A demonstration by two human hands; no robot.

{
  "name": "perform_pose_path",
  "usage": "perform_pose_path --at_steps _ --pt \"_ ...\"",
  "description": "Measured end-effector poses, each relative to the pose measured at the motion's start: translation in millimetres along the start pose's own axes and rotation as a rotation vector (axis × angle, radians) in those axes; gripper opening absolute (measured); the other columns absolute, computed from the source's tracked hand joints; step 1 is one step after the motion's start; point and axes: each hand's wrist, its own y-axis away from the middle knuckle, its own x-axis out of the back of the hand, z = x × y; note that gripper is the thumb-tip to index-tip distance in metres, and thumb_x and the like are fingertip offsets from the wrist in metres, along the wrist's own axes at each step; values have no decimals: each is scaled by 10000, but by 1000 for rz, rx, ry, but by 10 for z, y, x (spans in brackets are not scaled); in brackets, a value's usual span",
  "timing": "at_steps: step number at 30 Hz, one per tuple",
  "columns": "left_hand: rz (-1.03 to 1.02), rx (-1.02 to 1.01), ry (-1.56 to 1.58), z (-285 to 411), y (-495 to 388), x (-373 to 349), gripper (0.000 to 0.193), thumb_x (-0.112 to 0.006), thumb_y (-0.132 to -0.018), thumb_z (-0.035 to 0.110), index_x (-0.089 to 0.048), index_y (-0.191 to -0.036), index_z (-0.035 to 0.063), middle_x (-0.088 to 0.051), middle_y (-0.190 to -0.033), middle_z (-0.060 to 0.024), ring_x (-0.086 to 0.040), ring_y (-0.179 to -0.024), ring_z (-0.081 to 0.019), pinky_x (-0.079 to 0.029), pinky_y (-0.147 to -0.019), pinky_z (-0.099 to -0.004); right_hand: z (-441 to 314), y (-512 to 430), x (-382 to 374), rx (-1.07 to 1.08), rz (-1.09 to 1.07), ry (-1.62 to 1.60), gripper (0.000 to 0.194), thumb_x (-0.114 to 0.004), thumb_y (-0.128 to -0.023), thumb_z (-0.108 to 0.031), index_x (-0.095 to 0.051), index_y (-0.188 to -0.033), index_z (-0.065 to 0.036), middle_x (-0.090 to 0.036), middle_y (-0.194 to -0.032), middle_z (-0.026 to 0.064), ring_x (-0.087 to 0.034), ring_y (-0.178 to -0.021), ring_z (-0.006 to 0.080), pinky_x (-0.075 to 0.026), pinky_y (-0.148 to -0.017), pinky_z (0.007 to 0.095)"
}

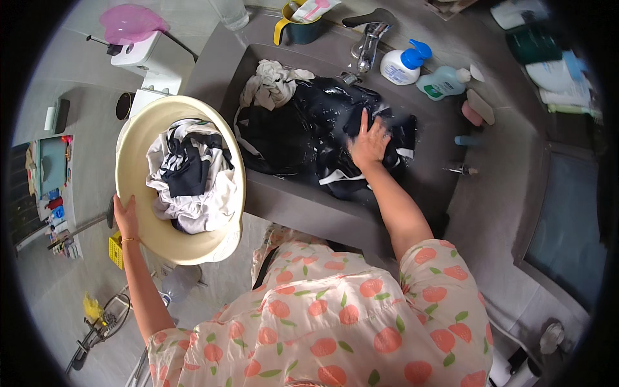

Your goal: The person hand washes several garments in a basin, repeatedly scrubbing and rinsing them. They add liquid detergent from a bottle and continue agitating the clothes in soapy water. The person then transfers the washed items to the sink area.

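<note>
A cream plastic basin [133, 159] tilts at the left edge of the grey sink [309, 193]. My left hand [126, 217] grips its rim at the near left. Inside lies a heap of white clothes [208, 208] with a black garment [186, 169] on top. My right hand [370, 145] rests palm down on soaked dark clothes [333, 104] in the sink, fingers apart and closed on nothing. White trim shows on the dark fabric. A crumpled off-white cloth [273, 84] sits in the sink's far left corner.
Behind the sink stand a chrome faucet [370, 46], a pump bottle [401, 65], a pale green bottle [442, 83] and a green-and-yellow cup [302, 29]. A pink soap bar [471, 113] lies at the right rim. The toilet [154, 58] is beyond the basin.
</note>
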Motion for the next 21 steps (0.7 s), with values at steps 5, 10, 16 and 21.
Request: perform_pose_path --at_steps 5,10,16,21 --pt "14 -23 -160 2 -32 9 297 -623 -940 99 -532 -1188 -38 -647 -1061 -110 -590 -955 -166 -482 -834 -308 355 -282 399 -255 -161 -576 606 -668 -890 -377 -479 -1403 -114 -572 -1330 225 -560 -1239 322 -419 -1030 428" --pt "11 -27 -183 37 -20 -24 296 -625 -938 117 -536 -1175 -36 -654 -1039 -130 -596 -925 -176 -489 -819 -318 838 -4 981 -610 -233 -1676 720 -702 -889 -447 -476 -1407 -1 -568 -1346 106 -558 -1212 213 -439 -1021 343" --pt "25 15 -166 76 4 -25 321 -635 -935 123 -526 -1184 -49 -638 -1053 -88 -570 -927 -148 -490 -791 -307 414 632 937 -43 -166 -340 890 -679 -886 -428 -183 -1564 -135 -269 -1518 320 -301 -1406 442 -299 -1112 561" --pt "39 24 -63 107 23 -54 364 -636 -929 118 -514 -1229 -48 -649 -1072 -117 -598 -939 -163 -495 -813 -306 16 650 303 175 14 15 992 -641 -846 -595 -142 -1580 -152 -131 -1581 288 -153 -1467 427 -186 -1135 645"
